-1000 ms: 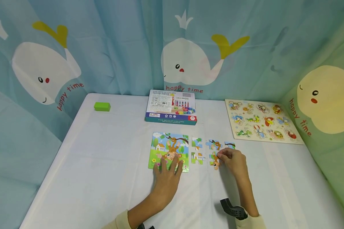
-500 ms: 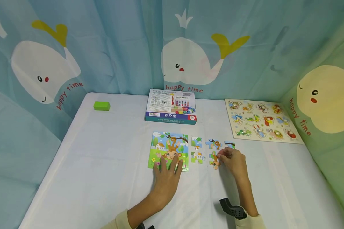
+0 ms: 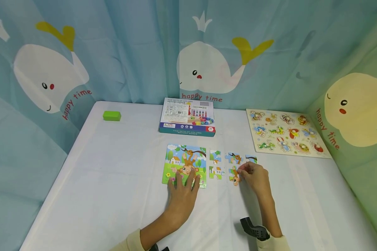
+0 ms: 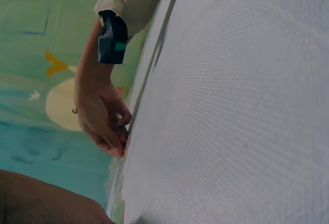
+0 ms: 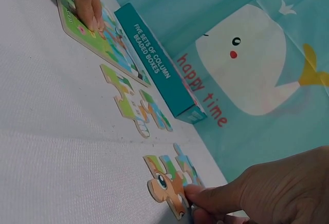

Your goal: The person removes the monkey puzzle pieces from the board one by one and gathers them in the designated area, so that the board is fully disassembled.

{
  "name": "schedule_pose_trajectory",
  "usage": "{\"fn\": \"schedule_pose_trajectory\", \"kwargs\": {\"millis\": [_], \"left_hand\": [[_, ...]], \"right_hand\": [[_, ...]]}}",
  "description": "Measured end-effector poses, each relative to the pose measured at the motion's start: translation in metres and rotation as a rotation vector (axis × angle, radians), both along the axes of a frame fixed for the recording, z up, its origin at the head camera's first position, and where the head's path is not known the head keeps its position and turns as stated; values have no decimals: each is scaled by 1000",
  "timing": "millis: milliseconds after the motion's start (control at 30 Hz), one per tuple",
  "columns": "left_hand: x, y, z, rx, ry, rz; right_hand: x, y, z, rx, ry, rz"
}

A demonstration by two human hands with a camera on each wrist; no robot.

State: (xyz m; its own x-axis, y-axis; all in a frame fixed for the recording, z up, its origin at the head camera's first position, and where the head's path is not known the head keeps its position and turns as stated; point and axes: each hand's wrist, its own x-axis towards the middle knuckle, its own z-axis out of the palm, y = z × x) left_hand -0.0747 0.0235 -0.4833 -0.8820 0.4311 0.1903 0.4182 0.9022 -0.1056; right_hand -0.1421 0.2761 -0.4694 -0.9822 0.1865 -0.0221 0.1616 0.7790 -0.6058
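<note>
While the left hand (image 3: 183, 199) rests on the lower part of the puzzle (image 3: 188, 158), fingers spread and gripping nothing, the right hand (image 3: 256, 177) is drawn into a narrow pinch at the right edge of the face piece (image 3: 234, 176). In the right wrist view one digit bears on that edge; the others are largely hidden, so the depth of the grip cannot be told. Whether the piece lies flat or is slightly raised cannot be told either.

Compared with the two earlier head views, no appreciable change is found: both hands, the puzzle and the loose pieces hold position. Judged from this, the work is at a pause with the pinch engaged; the face piece has been neither carried off nor released.

The face piece is located on the white table (image 3: 119, 195), to the right of the puzzle and apart from it. Between the two are the house piece (image 3: 215, 173), level with the face piece, and the roof piece (image 3: 215, 156) just beyond it. Beyond the face piece, and close to it, is the tail piece (image 3: 235, 158); to the right of that is the branch piece (image 3: 251, 159).

Past the puzzle, the box (image 3: 187, 116) lies flat. The insect board (image 3: 271, 137) is at far right, the green block (image 3: 111, 116) at far left. The curtain (image 3: 135, 52) hangs behind.
</note>
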Motion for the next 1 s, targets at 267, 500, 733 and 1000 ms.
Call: {"fn": "schedule_pose_trajectory", "kwargs": {"millis": [267,500,733,1000], "left_hand": [[1,1,-1,-23,-3,8],[0,2,1,-66,-33,-2],[-2,-2,5,-90,-54,-17],[-1,-5,10,-115,-98,-40]], "right_hand": [[1,0,-1,-10,-8,8],[2,-1,3,-2,-13,-5],[-9,-21,13,-68,120,130],[-33,-75,9,-73,137,480]]}}
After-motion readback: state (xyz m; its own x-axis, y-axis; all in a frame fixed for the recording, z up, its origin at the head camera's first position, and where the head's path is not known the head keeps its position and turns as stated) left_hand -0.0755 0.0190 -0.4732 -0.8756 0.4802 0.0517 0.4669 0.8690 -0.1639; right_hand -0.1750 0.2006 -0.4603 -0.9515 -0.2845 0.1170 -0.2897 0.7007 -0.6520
